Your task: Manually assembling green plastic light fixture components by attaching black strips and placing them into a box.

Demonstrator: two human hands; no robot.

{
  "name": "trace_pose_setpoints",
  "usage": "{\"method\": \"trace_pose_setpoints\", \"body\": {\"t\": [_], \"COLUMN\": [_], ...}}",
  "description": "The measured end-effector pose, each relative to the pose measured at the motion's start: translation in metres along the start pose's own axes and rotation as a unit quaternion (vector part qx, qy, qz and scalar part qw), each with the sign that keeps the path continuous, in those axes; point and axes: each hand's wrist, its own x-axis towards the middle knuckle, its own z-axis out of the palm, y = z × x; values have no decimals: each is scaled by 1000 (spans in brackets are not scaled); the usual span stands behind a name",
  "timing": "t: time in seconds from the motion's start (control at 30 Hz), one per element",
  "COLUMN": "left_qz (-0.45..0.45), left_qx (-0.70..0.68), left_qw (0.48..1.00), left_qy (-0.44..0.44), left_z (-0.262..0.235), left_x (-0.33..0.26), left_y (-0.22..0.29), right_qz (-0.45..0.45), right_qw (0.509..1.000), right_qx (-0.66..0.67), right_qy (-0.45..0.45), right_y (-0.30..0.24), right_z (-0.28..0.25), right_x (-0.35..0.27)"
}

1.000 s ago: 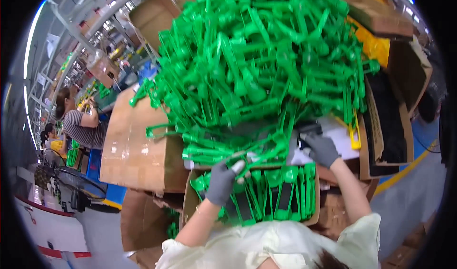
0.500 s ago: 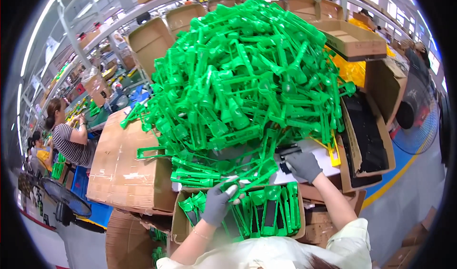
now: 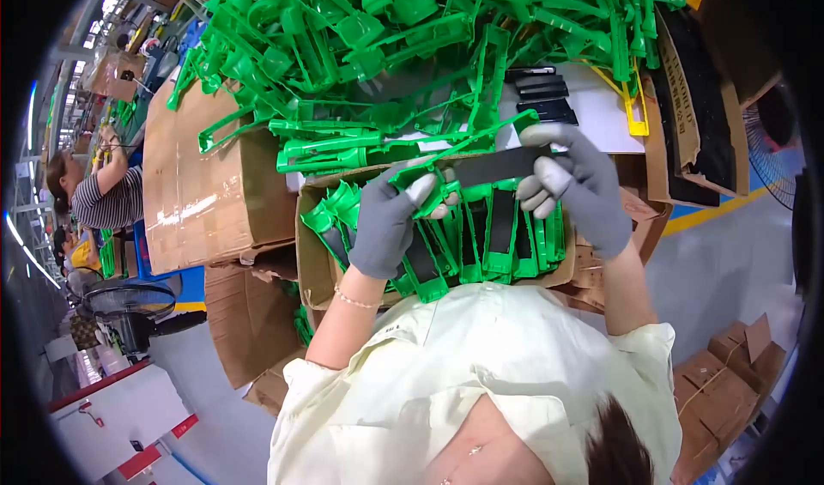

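Your gray-gloved left hand [image 3: 384, 226] clamps a long green plastic frame [image 3: 412, 174]; your gray-gloved right hand [image 3: 590, 189] pinches a flat black strip [image 3: 498, 166].

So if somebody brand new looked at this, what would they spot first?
Probably the huge heap of bright green plastic pieces across the top of the picture. Below it, in the middle, the gloved left hand holds one green piece, and the gloved right hand holds a flat black strip beside it. Under the hands is an open cardboard box full of green pieces.
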Motion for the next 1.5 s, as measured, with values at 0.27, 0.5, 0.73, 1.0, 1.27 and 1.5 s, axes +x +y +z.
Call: {"method": "trace_pose_setpoints", "body": {"t": [0.27,0.5,0.73,1.0,1.27,1.5], "left_qz": [-31,-46,-68,-50,-153,-241], "left_qx": [6,-6,9,156,237,382], "left_qw": [999,999,998,986,959,882], "left_qy": [-16,-28,5,-22,-32,-135], "left_z": [1,-1,8,4,5,10], "left_x": [-3,-4,-10,-17,-20,12], "left_y": [-4,-9,-12,8,5,46], "right_qz": [11,26,-13,-141,2,87], "right_qw": [994,985,979,887,949,949], "right_qx": [-78,-148,-192,-414,-314,-296], "right_qy": [78,80,62,148,37,-64], "right_y": [16,17,16,32,62,45], "right_z": [11,20,20,2,17,-13], "right_x": [1,-4,3,-1,-54,-40]}}
